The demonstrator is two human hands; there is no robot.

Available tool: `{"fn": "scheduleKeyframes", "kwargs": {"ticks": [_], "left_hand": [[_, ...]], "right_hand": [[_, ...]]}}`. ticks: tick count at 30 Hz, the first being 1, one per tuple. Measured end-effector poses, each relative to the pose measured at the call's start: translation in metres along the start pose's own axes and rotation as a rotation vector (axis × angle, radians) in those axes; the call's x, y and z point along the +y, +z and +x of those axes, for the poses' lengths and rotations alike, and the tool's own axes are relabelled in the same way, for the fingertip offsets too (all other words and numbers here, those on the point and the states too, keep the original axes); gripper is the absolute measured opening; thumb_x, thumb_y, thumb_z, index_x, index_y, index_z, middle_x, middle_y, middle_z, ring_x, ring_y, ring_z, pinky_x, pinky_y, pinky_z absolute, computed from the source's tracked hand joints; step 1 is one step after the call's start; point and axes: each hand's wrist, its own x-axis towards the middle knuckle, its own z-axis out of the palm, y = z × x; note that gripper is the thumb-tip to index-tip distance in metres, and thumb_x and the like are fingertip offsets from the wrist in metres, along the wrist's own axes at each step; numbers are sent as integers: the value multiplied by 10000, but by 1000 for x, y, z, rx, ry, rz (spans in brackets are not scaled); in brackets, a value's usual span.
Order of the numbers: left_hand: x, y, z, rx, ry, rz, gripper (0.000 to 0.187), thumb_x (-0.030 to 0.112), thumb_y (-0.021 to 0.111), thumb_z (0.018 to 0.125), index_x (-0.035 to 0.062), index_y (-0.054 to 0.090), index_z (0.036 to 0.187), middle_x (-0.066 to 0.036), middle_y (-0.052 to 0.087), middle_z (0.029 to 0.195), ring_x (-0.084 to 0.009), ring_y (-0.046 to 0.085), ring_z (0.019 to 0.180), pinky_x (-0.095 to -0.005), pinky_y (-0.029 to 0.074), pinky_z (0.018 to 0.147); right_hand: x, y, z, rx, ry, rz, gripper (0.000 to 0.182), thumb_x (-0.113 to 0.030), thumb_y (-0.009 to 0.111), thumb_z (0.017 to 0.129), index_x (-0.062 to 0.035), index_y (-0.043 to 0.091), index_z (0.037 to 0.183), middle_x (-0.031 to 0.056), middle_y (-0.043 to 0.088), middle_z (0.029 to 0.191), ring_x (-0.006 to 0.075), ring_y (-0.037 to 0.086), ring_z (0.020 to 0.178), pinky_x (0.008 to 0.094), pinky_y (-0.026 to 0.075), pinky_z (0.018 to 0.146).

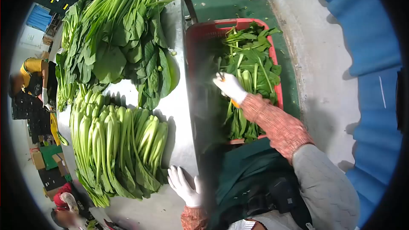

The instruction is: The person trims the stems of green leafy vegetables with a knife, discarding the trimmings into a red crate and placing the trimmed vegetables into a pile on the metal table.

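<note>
Greens (258, 69) lie below the right grip (230, 87), clenched on an orange tool (234, 103); the left grip (185, 186) spreads open on the table (182, 123).

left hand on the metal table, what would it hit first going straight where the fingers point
The left hand would most likely meet the right edge of the lower pile of greens, just ahead of its fingertips, though the exact line is hard to judge.
</note>
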Motion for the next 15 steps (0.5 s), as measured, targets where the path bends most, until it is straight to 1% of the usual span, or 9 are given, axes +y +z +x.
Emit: {"fn": "scheduleKeyframes", "kwargs": {"ticks": [1,2,4,5,6,8,12,13,15], "left_hand": [[2,-2,1,-15,-5,1,637,284,584,904,-40,400,1421,-244,376,1499,-429,329,1399,-548,213,1162],[1,-1,2,-31,-11,11,645,293,580,903,-48,396,1418,-258,374,1493,-445,326,1396,-561,218,1156],[2,-1,4,-50,-24,16,648,295,576,902,-53,393,1417,-263,377,1488,-456,322,1394,-571,219,1151],[2,-1,4,-59,-31,18,650,296,574,901,-56,392,1417,-265,378,1485,-461,321,1393,-575,220,1149],[0,0,3,-77,-46,25,669,323,568,893,-70,397,1407,-274,386,1474,-474,328,1385,-583,222,1144],[0,1,3,-80,-56,30,678,342,564,890,-76,404,1400,-277,389,1471,-474,336,1381,-582,223,1144],[-8,8,-1,-62,-42,38,690,376,553,893,-79,414,1392,-282,393,1466,-473,346,1376,-582,224,1143],[-8,7,-2,-59,-37,32,688,378,550,895,-77,414,1393,-282,392,1467,-473,345,1377,-582,223,1143],[-6,5,-2,-81,-55,27,683,362,560,892,-74,412,1396,-280,389,1470,-471,342,1379,-583,222,1143]], "right_hand": [[6,18,38,14,47,-84,418,-348,651,889,10,629,1103,146,698,819,258,693,672,372,546,637],[21,42,75,207,-9,-252,415,-341,635,888,18,640,1096,168,703,817,301,700,721,393,551,677],[20,66,127,330,104,-372,401,-326,627,881,22,668,1075,215,707,866,357,702,834,426,551,755],[20,71,149,259,274,-324,388,-317,636,875,20,685,1061,240,706,916,371,696,899,438,546,795],[23,73,164,185,368,-245,320,-287,653,867,-17,722,1024,202,708,1015,337,690,958,417,553,802],[49,80,189,172,241,-311,371,-346,633,881,10,710,949,170,714,929,341,689,949,405,518,736],[102,80,239,-87,-158,-1045,301,-286,555,915,-52,738,968,136,722,888,274,708,928,378,525,666],[94,72,236,-106,-128,-952,255,-266,562,909,-61,708,949,112,683,847,254,666,858,368,504,634],[69,57,219,-78,191,-327,165,-226,575,897,-80,650,911,65,605,765,214,582,718,349,461,572]]}}
